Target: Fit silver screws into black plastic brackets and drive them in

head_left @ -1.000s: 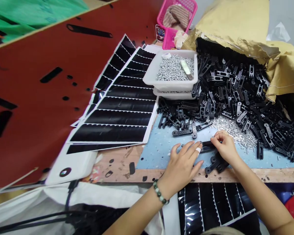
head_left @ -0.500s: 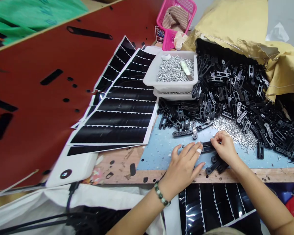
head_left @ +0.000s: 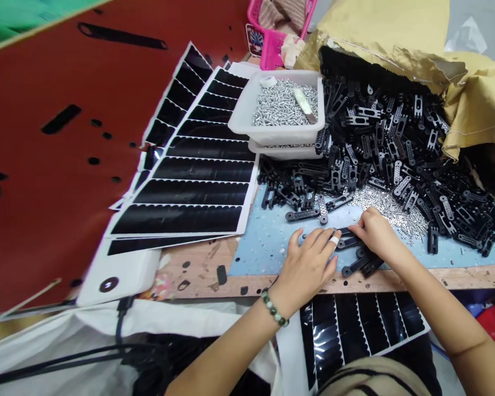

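My left hand (head_left: 307, 261) lies palm down on the blue mat, its fingers stretched and apart, white tape round one finger. Its fingertips touch the left end of a slim black plastic link (head_left: 347, 242). My right hand (head_left: 374, 231) is closed in a pinch at the link's right end; the fingertips partly hide what they grip. Just below, more black plastic links (head_left: 357, 265) lie near the mat's front edge. Beyond the hands, small silver metal pieces (head_left: 396, 212) are scattered beside a heap of black links (head_left: 379, 143).
A white tub (head_left: 280, 132) of silver screws, with a knife on top, stands on another tub. Sheets of black stickers (head_left: 185, 192) are stacked at left beside a red board (head_left: 58, 165). A torn brown sack (head_left: 388, 33) and a pink basket (head_left: 271, 52) are at the back.
The whole view has shifted, so the bench appears slightly higher and further left. Both hands stay at the black link, the right still pinching its end.
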Motion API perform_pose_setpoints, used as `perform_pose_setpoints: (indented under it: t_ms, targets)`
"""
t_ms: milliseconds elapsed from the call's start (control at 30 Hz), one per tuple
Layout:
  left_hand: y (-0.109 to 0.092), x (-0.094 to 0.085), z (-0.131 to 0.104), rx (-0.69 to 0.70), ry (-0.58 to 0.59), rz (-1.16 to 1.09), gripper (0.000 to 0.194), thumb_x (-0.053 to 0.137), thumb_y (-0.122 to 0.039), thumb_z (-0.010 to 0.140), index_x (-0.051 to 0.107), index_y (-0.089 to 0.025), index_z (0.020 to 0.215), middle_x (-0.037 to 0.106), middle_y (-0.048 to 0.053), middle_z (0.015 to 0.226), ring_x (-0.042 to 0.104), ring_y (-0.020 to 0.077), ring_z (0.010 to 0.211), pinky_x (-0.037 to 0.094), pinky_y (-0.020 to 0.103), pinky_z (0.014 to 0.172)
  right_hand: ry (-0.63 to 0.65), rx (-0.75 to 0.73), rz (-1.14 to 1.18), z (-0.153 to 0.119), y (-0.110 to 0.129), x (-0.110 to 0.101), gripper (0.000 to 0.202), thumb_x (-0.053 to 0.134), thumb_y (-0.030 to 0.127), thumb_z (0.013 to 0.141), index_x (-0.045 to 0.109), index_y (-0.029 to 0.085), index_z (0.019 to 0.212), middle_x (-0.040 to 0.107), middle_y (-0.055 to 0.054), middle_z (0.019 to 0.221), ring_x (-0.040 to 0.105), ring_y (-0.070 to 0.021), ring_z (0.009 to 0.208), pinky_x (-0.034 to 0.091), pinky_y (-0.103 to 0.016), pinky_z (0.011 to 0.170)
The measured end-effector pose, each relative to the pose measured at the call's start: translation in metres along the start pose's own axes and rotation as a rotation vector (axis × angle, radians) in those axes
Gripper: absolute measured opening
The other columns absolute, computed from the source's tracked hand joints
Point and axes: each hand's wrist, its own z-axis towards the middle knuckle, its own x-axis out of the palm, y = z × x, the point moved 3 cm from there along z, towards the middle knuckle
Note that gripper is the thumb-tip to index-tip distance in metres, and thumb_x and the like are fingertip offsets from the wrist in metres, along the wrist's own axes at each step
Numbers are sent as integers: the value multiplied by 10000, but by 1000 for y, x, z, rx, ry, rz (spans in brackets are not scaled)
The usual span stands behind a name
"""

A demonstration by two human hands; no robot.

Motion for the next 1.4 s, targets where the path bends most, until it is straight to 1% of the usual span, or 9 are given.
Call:
perform_pose_setpoints:
  t_ms: [200,300,433,667,800,933,1100,1267,1400]
  targets:
    - [0,-4,1,23,-5,3,367,457,-239,905,528,-175,1259,597,132,1257,528,317,1150,263,574,998,-115,-10,-168,1,0,-27,412,732,513,695,581,171,869,570,-118,973,606,-267,830,454,-341,651]
    - [-7,-12,-6,40,-56,-54,364,446,-251,923,489,-177,1277,568,144,1280,518,313,1155,331,550,963,-245,-133,-12,-26,-13,-41,279,611,434,828,542,198,960,576,-89,970,577,-227,861,456,-329,713]
    - [-23,-10,-19,87,-21,-239,250,423,-243,944,513,-163,1162,614,119,1116,579,244,1012,487,408,824,-385,-133,189,-79,-41,-45,85,472,293,909,499,213,893,558,-40,813,540,-182,758,449,-321,717]
    - [-31,16,-14,67,47,-140,128,475,-246,917,555,-163,973,611,71,883,585,229,816,516,371,679,-308,-244,279,-120,-57,-16,135,480,164,891,503,216,1014,589,-85,975,550,-214,945,473,-388,820]
    - [-38,0,-11,65,-19,-138,172,438,-233,932,537,-169,807,564,44,749,541,199,703,472,330,617,-368,-134,557,-123,-47,-14,144,513,199,882,522,225,1024,569,-70,977,558,-200,945,493,-369,807]
    - [-57,-25,-7,122,-107,-191,136,452,-216,925,561,-165,861,573,50,764,535,199,725,454,315,632,-169,-41,1033,-113,-24,-7,529,677,299,776,430,279,1244,494,-82,1239,543,-212,1089,516,-366,858]
    - [-76,-31,-4,179,-196,-143,110,481,-183,907,561,-153,838,586,61,754,522,201,714,440,321,638,-118,63,1478,-105,-8,-6,516,755,315,705,423,287,1100,576,-1,965,613,-160,902,543,-296,745]
    - [-83,-25,-8,248,-225,-103,108,495,-119,887,581,-136,950,621,70,801,544,206,746,435,335,661,-175,118,1515,-110,-14,-5,409,740,325,727,436,258,993,629,6,933,644,-165,882,542,-311,788]
    - [-68,-23,-10,191,-137,-187,115,473,-164,911,571,-157,971,621,61,839,556,204,764,450,344,674,-176,205,1289,-113,-36,-4,254,484,426,908,444,245,1082,657,-39,956,668,-186,838,556,-351,750]
